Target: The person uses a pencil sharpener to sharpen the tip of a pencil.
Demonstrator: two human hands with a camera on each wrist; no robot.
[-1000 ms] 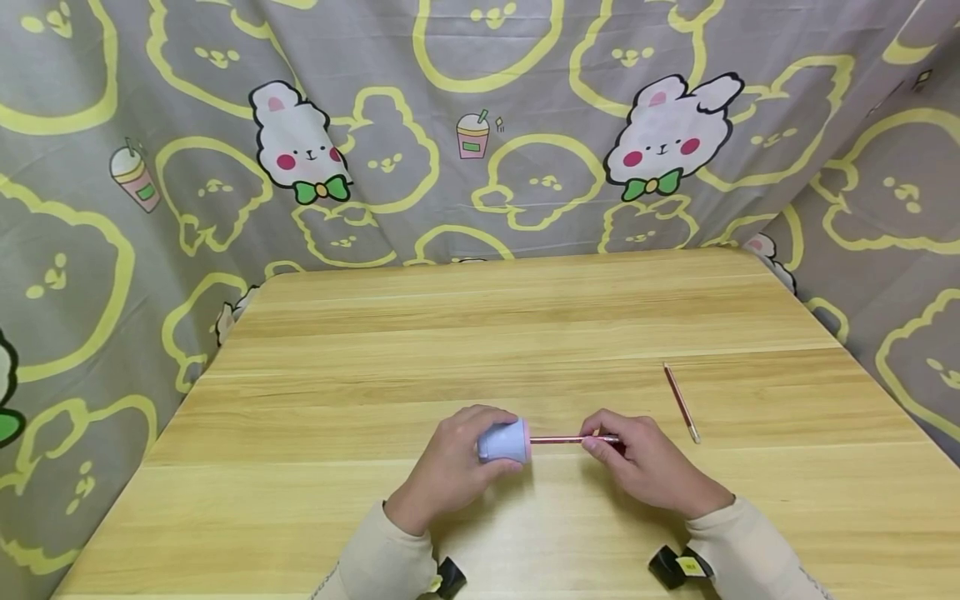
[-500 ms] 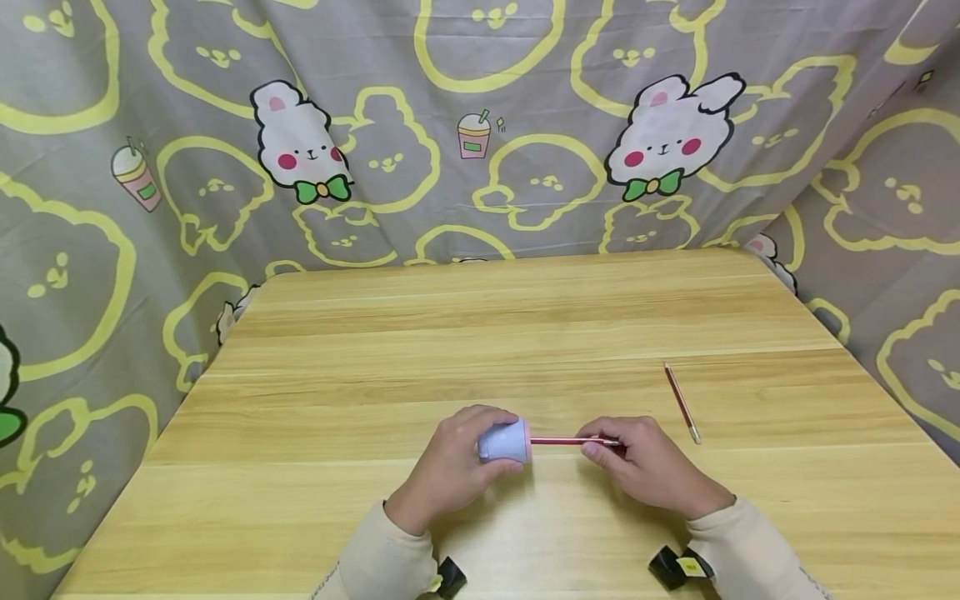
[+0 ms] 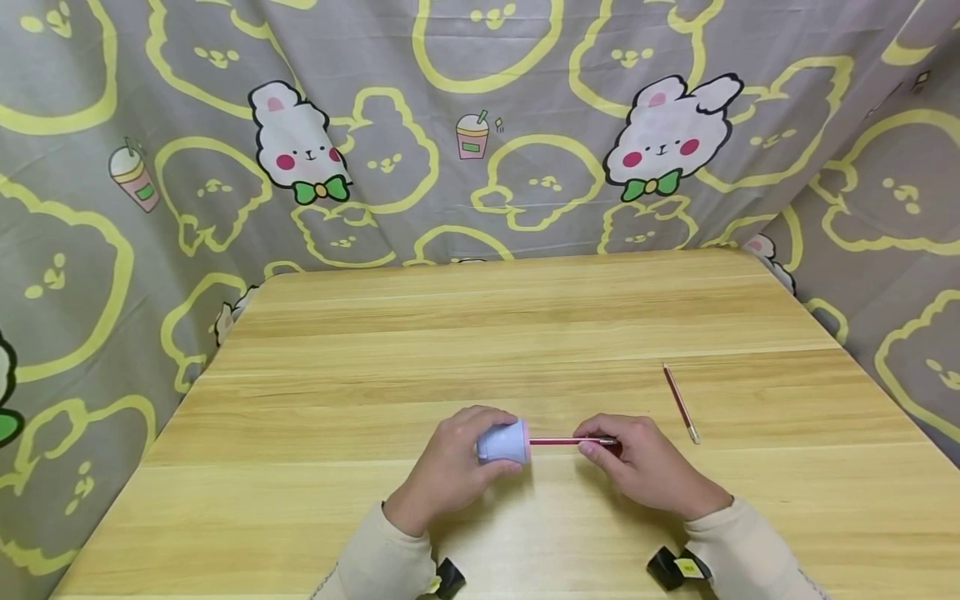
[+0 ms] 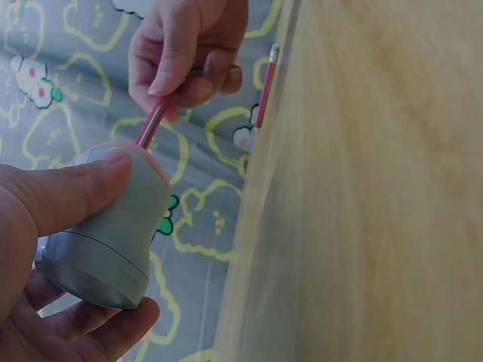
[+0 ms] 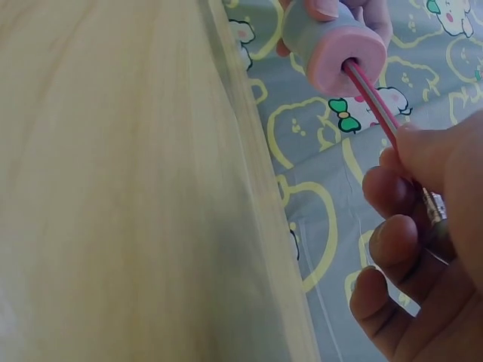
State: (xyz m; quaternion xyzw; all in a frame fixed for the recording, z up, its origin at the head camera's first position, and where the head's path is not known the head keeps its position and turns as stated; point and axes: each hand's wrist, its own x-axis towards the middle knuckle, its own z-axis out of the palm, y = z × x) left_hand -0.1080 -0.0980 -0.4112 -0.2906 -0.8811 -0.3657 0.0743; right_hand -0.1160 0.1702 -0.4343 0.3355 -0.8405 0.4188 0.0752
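My left hand [image 3: 453,462] grips a light blue pencil sharpener [image 3: 502,442] with a pink end face, its body lying sideways above the table. In the right wrist view, a red striped pencil [image 5: 373,101] enters the round hole in the pink face [image 5: 332,64]. My right hand [image 3: 648,467] pinches that pencil near its metal-banded end, thumb against forefinger. The other fingers of the right hand curl loosely below. In the left wrist view, the thumb lies along the sharpener body [image 4: 113,226] and the fingers wrap underneath. The pencil's tip is hidden inside.
A second red pencil [image 3: 681,402] with a white end lies on the wooden table [image 3: 480,333], right of and beyond my right hand. A grey curtain [image 3: 450,192] with cartoon print hangs behind the table. Black wrist devices [image 3: 667,568] sit at both cuffs.
The right thumb and fingers shift slightly on the pencil, its end turning a little. My left hand and the sharpener stay in place.
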